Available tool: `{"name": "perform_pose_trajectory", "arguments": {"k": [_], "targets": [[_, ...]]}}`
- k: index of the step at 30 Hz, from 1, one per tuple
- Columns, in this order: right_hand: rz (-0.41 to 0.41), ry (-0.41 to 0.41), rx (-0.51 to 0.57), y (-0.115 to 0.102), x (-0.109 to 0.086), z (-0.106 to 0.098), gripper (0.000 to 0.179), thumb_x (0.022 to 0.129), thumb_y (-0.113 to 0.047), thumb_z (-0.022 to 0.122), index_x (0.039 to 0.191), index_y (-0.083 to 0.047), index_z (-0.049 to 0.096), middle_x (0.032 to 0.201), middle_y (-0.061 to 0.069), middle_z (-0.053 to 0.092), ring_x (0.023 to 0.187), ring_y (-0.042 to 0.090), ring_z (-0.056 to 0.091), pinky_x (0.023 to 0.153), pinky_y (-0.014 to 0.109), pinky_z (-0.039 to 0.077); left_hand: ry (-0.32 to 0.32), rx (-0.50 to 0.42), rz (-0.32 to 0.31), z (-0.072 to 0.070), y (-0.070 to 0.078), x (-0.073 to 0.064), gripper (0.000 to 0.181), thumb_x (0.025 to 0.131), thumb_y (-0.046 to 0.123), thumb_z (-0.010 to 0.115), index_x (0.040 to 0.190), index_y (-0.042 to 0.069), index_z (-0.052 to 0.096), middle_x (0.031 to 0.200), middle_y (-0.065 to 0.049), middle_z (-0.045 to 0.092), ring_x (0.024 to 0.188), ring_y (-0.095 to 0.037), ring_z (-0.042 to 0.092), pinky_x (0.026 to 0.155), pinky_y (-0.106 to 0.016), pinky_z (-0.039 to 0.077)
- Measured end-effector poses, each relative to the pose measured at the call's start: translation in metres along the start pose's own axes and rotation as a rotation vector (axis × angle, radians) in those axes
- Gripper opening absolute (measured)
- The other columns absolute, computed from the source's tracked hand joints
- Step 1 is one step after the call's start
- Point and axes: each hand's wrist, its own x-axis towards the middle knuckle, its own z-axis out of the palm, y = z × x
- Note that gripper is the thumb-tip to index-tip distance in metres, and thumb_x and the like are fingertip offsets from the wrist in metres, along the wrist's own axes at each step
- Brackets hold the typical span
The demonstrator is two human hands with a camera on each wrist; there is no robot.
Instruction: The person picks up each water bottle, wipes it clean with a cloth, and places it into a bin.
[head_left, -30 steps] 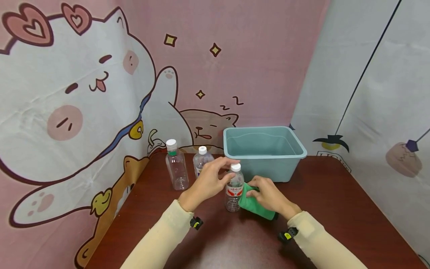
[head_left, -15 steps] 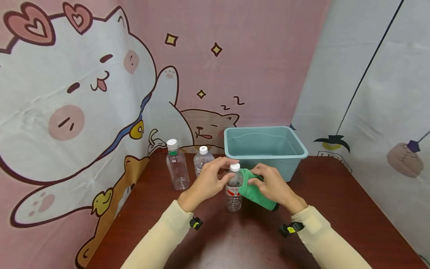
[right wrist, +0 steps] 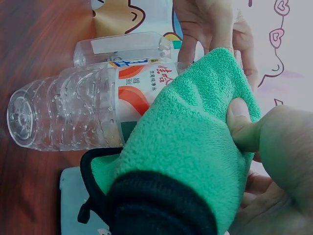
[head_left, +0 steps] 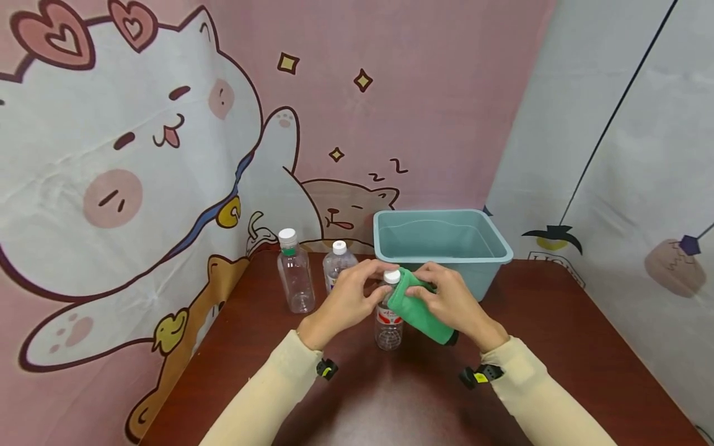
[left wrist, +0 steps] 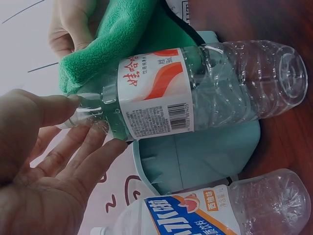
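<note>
The clear, ridged bottle (head_left: 388, 336), white-capped with a red-and-white label (left wrist: 156, 95), stands upright on the counter (head_left: 558, 365). The left hand (head_left: 350, 293) grips it near the top; the right hand (head_left: 449, 298) pinches a fluffy green cloth (head_left: 422, 316) with black edging (right wrist: 156, 198) at the bottle's upper side.

The head view looks forward and down over the desk (head_left: 558, 353) from its near side; the wrist views, turned sideways, share a close look at the red-labelled bottle (left wrist: 159, 93) and green cloth (left wrist: 122, 34).
</note>
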Motion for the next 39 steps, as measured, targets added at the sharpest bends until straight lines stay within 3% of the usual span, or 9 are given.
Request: {"name": "perform_pose_trajectory", "arguments": {"k": [7, 16, 20, 29, 33, 39], "targets": [[-0.003, -0.012, -0.007, 0.000, 0.001, 0.001, 0.022, 0.104, -0.012, 0.088, 0.125, -0.005, 0.089, 0.111, 0.006, 0.079, 0.095, 0.016, 0.071, 0.078, 0.029, 0.058, 0.008, 0.012, 0.004, 0.000, -0.001, 0.000, 0.039, 0.109, 0.008, 0.083, 0.147, 0.007, 0.074, 0.141, -0.011, 0.080, 0.124, -0.026, 0.081, 0.106, -0.047, 0.071], [0.008, -0.046, -0.019, 0.005, -0.002, 0.002, 0.022, 0.103, -0.012, 0.090, 0.124, -0.006, 0.090, 0.107, 0.004, 0.079, 0.088, 0.011, 0.066, 0.074, 0.026, 0.054, 0.005, 0.019, 0.000, 0.001, -0.003, -0.001, 0.039, 0.110, 0.007, 0.082, 0.148, 0.009, 0.074, 0.142, -0.009, 0.080, 0.125, -0.024, 0.081, 0.105, -0.042, 0.071], [-0.001, -0.070, -0.045, 0.013, -0.007, 0.005, 0.022, 0.101, -0.009, 0.091, 0.122, -0.005, 0.090, 0.105, 0.003, 0.079, 0.090, 0.013, 0.071, 0.073, 0.026, 0.056, 0.009, 0.013, 0.010, 0.000, -0.003, -0.001, 0.040, 0.109, 0.006, 0.082, 0.148, 0.007, 0.074, 0.141, -0.011, 0.081, 0.123, -0.026, 0.082, 0.104, -0.043, 0.071], [0.012, -0.211, -0.092, 0.039, -0.024, 0.032, 0.018, 0.100, -0.010, 0.091, 0.118, -0.007, 0.091, 0.103, 0.001, 0.077, 0.094, 0.017, 0.077, 0.075, 0.025, 0.061, 0.015, 0.006, 0.006, -0.001, -0.001, 0.001, 0.039, 0.109, 0.006, 0.083, 0.147, 0.008, 0.075, 0.140, -0.011, 0.080, 0.123, -0.028, 0.082, 0.103, -0.046, 0.072], [0.005, -0.271, -0.087, 0.048, -0.032, 0.042, 0.005, 0.101, -0.011, 0.090, 0.105, -0.013, 0.090, 0.101, 0.000, 0.076, 0.091, 0.012, 0.073, 0.075, 0.024, 0.059, 0.017, 0.018, 0.012, 0.000, -0.001, 0.001, 0.039, 0.109, 0.007, 0.083, 0.147, 0.009, 0.075, 0.140, -0.010, 0.081, 0.121, -0.026, 0.081, 0.101, -0.048, 0.072], [0.034, -0.357, -0.071, 0.060, -0.041, 0.056, 0.010, 0.101, -0.014, 0.091, 0.096, -0.021, 0.085, 0.101, 0.000, 0.075, 0.087, 0.004, 0.063, 0.074, 0.023, 0.053, 0.015, 0.022, 0.015, 0.002, 0.001, 0.001, 0.038, 0.110, 0.008, 0.083, 0.147, 0.011, 0.075, 0.139, -0.009, 0.081, 0.118, -0.023, 0.080, 0.099, -0.048, 0.072]]}}
